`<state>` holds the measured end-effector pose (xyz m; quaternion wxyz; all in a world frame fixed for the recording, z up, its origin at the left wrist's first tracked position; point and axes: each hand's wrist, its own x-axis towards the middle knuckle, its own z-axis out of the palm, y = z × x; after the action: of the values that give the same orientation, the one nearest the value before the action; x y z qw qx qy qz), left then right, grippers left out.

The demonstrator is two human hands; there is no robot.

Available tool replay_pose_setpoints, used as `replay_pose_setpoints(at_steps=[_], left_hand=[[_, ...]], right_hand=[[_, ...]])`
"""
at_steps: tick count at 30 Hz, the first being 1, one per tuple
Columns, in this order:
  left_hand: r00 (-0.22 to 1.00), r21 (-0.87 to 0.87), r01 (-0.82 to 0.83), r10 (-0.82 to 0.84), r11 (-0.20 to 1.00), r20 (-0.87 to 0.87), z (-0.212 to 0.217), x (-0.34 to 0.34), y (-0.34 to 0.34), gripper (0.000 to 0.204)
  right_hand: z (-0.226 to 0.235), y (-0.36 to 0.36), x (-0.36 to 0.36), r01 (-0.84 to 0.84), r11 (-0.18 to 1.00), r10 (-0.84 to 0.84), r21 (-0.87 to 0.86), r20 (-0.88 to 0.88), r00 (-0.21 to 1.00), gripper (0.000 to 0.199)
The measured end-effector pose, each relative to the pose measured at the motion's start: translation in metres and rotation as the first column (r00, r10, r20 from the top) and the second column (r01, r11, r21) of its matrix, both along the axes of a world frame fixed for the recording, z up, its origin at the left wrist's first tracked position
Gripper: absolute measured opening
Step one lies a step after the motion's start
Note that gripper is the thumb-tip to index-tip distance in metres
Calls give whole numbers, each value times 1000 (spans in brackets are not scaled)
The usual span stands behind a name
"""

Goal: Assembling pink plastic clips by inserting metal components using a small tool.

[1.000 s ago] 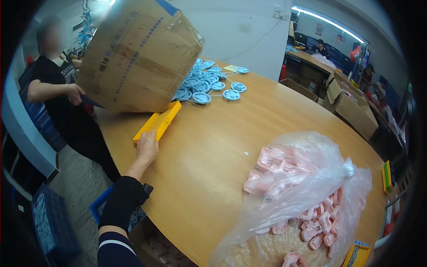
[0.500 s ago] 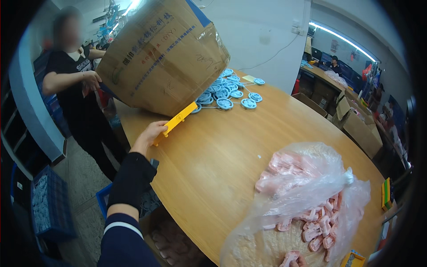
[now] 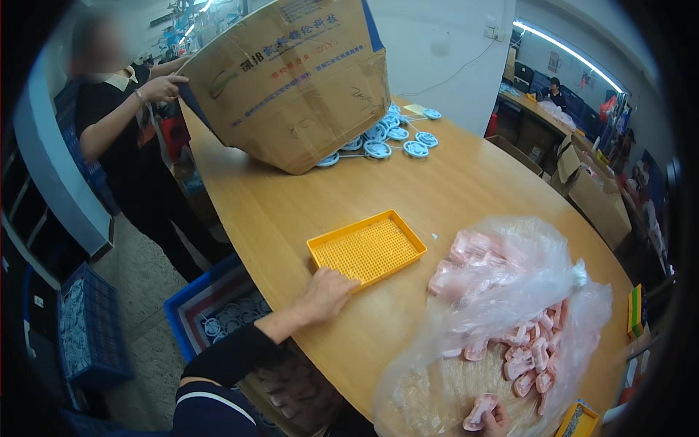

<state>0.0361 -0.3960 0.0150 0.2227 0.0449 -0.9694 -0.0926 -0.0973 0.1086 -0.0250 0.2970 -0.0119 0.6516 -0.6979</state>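
A shallow yellow tray (image 3: pixel 368 251) with a holed bottom lies on the wooden table, its holed side facing up. My left hand (image 3: pixel 324 295) grips the tray's near left edge, the fingertips partly hidden behind its rim. Low in the view, my right hand (image 3: pixel 497 421) holds a pink plastic piece (image 3: pixel 480 411) between its fingers. The hand is cut off by the lower edge. Beside it, a clear plastic bag (image 3: pixel 429 342) lies spread out, with a pile of similar pink pieces (image 3: pixel 526 357) in and on it.
A co-worker (image 3: pixel 120 109) at the far left holds a large cardboard box (image 3: pixel 291 95), tilted onto the table. Blue round parts (image 3: pixel 377 149) lie beside it. Blue crates (image 3: pixel 175 313) stand on the floor at left. A small yellow box (image 3: pixel 579 421) sits at the lower right.
My left hand has brought the yellow tray nearer and turned it flat onto the table. The co-worker's box has shifted slightly, covering some of the blue parts.
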Motion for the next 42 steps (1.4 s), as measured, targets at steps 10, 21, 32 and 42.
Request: replay_pose_setpoints(at_steps=[10, 21, 32, 42], left_hand=[[626, 93, -771, 777, 630, -66, -25, 86, -37, 65], [717, -10, -643, 606, 766, 345, -38, 59, -119, 76], [796, -34, -321, 289, 946, 532, -26, -5, -144, 63], [954, 253, -108, 29, 961, 298, -16, -96, -171, 46]], right_hand=[[3, -1, -4, -75, 997, 70, -24, -180, 981, 34], [3, -10, -3, -54, 998, 45, -44, -179, 983, 38], [1, -9, -5, -55, 998, 55, 7, -170, 984, 40], [2, -6, -8, -8, 1000, 9, 10, -142, 990, 39]])
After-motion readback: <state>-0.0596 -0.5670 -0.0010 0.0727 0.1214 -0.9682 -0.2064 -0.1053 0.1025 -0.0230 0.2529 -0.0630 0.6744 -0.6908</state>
